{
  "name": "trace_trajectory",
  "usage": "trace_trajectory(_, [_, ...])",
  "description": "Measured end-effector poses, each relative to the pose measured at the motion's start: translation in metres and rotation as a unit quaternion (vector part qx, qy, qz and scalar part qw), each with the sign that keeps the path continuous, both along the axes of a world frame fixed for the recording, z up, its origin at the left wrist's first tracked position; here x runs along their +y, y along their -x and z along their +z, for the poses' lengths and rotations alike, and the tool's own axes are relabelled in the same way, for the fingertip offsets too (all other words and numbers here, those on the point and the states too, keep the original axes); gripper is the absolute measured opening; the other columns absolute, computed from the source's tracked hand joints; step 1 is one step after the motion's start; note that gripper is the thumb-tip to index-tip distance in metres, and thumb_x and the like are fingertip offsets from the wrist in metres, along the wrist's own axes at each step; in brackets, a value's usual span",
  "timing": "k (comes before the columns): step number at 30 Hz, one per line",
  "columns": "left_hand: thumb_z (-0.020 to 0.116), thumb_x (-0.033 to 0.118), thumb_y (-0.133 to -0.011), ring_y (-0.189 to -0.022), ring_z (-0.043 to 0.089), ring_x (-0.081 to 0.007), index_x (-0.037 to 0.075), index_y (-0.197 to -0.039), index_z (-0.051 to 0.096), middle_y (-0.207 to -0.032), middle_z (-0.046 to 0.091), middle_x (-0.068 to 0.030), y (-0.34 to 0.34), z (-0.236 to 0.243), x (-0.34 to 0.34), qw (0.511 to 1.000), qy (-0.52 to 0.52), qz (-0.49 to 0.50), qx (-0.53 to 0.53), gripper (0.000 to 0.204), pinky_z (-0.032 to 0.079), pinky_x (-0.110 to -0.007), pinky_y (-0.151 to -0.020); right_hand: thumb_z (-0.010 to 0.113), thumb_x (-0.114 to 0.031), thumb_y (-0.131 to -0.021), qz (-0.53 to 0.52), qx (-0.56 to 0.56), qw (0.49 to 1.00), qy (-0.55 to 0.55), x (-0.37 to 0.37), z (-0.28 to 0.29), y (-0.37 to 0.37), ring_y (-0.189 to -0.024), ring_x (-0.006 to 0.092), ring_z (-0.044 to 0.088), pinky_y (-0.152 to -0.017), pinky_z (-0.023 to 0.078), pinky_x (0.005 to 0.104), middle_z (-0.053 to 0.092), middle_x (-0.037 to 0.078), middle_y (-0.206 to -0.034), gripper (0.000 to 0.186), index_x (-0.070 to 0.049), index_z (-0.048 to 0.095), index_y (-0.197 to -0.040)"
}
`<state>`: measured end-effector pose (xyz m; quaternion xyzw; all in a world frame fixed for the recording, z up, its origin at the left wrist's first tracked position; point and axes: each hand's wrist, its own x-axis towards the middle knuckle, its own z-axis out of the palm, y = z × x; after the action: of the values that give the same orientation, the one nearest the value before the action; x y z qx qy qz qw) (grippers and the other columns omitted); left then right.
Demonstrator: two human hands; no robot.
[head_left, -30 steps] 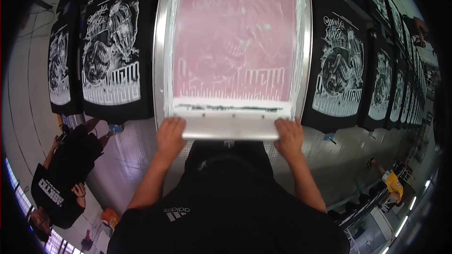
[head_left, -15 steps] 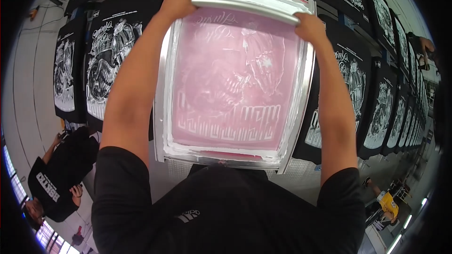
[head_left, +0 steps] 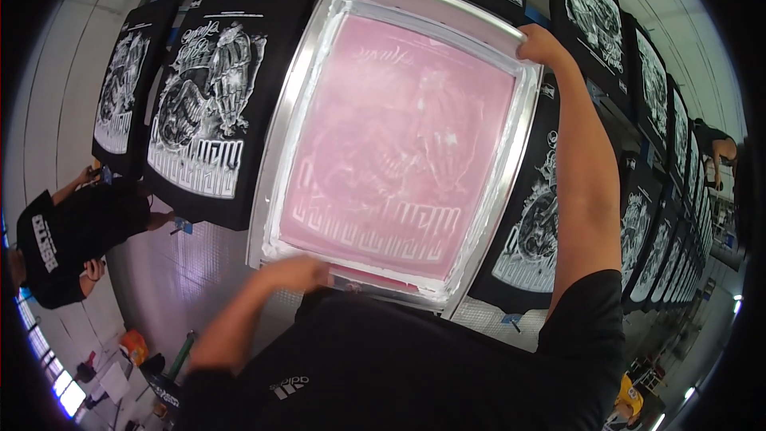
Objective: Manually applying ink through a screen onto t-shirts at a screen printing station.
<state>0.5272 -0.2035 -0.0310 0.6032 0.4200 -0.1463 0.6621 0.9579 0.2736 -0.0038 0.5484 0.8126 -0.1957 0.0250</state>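
Observation:
A silk-screen printing frame with silver metal sides lies tilted in front of me. Its pink mesh carries a faint reversed design, and white ink is smeared along the inner borders. My right hand grips the far right corner of the frame, fingers wrapped round it. Beside the near left edge of the frame is my left hand, smeared by motion, its fingers unclear. The silver-handled squeegee cannot be made out clearly now.
Black T-shirts with white prints lie on boards in rows: one large shirt at left, others at right and beyond. A person in black stands at the lower left. Another person is at far right.
Both hands held the squeegee bar at the far end. My left hand has left it and come down to the near edge; my right hand is on the corner. The frame now appears more slanted.

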Motion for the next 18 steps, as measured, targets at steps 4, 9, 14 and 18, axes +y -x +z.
trace_trajectory(4, [0.061,0.040,-0.093,-0.068,0.064,-0.0206,0.000,-0.090,0.067,-0.073,0.066,-0.0105,-0.028,-0.038,-0.123,0.976,0.030,0.213,-0.043,0.041,0.050,-0.036,-0.065,0.065,-0.013,-0.061,0.038,-0.013,0.999,0.020,0.001,0.019,0.039,-0.094,0.0350,0.067,-0.085,0.051,0.0379,0.070,0.022,-0.098,0.048,-0.002,0.069,-0.107])
trace_trajectory(9, [0.065,0.025,-0.093,-0.057,0.046,-0.0101,-0.001,-0.076,0.063,-0.058,0.051,-0.0026,-0.046,-0.057,-0.144,0.942,0.119,0.306,-0.063,0.031,0.040,-0.032,-0.055,0.056,-0.008,-0.067,0.014,-0.017,0.998,-0.056,-0.025,0.001,0.091,-0.105,0.0367,0.063,-0.092,0.049,0.0393,0.068,0.021,-0.109,0.050,-0.008,0.068,-0.116])
trace_trajectory(14, [0.064,0.026,-0.094,-0.055,0.043,-0.0107,-0.002,-0.073,0.061,-0.056,0.048,-0.0041,-0.046,-0.074,-0.144,0.939,0.025,0.308,-0.152,0.035,0.038,-0.033,-0.053,0.055,-0.006,-0.063,0.021,0.034,0.997,-0.069,-0.107,0.000,0.086,-0.100,0.0395,0.064,-0.091,0.049,0.0386,0.068,0.025,-0.102,0.054,-0.004,0.067,-0.116])
trace_trajectory(18, [0.062,0.032,-0.095,-0.062,0.048,-0.0103,-0.001,-0.081,0.066,-0.063,0.056,-0.0042,-0.043,-0.058,-0.128,0.955,0.036,0.274,-0.110,0.036,0.041,-0.032,-0.058,0.055,-0.003,-0.065,0.044,-0.016,0.999,0.027,-0.240,0.012,0.112,-0.106,0.0375,0.062,-0.092,0.049,0.0391,0.067,0.020,-0.112,0.051,-0.005,0.067,-0.114])
